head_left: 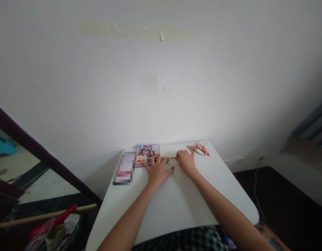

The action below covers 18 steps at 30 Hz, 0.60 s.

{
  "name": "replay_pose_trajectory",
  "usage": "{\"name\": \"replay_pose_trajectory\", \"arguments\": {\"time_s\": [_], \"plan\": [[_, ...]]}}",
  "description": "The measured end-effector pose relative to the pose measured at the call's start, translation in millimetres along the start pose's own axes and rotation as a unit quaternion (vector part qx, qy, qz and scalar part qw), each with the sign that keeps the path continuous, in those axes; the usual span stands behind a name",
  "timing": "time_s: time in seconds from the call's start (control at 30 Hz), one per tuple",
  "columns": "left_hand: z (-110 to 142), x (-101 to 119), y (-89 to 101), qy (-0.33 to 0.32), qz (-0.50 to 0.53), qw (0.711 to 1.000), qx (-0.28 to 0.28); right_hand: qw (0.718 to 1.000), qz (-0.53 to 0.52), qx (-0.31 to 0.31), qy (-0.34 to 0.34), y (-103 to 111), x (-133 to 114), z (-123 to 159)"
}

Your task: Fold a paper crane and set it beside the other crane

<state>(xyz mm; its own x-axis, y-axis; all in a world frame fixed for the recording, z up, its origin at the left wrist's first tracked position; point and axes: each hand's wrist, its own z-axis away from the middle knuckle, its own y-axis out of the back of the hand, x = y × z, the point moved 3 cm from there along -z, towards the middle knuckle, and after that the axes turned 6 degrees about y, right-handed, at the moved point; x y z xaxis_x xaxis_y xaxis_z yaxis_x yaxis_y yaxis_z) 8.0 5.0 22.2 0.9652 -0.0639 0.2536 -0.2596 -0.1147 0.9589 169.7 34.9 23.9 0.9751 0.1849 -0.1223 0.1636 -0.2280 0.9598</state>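
Note:
A small piece of paper [171, 161], pale with a red and orange printed edge, lies between my two hands near the far side of the table. My left hand [157, 170] is spread flat, its fingertips at the paper's left end and over the lower right of a printed flyer [147, 150]. The fingers of my right hand [185, 161] are closed in a pinch on the paper's right end. Just beyond my right hand sit folded paper cranes [200, 148] in red, orange and white; how many is hard to tell.
A phone [124, 168] with a blurred screen is left of the flyer on the white table [176, 209]. The wall [163, 115] stands right behind the table. To the lower left are a wooden stick [85, 207] and a bin [59, 233] with bags. A cable [256, 184] hangs at the right.

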Motion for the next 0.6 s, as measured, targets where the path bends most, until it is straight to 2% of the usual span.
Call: {"name": "replay_pose_trajectory", "arguments": {"time_s": [0.27, 0.6], "plan": [[-0.7, -2.1, -2.6, -0.005, 0.006, 1.000, -0.003, 1.000, 0.009, -0.012, -0.005, -0.7, -2.5, -1.1], [1.1, 0.4, -3.0, -0.004, 0.017, 1.000, 0.024, 1.000, 0.018, 0.000, 0.009, 1.2, -4.3, -1.6]]}}
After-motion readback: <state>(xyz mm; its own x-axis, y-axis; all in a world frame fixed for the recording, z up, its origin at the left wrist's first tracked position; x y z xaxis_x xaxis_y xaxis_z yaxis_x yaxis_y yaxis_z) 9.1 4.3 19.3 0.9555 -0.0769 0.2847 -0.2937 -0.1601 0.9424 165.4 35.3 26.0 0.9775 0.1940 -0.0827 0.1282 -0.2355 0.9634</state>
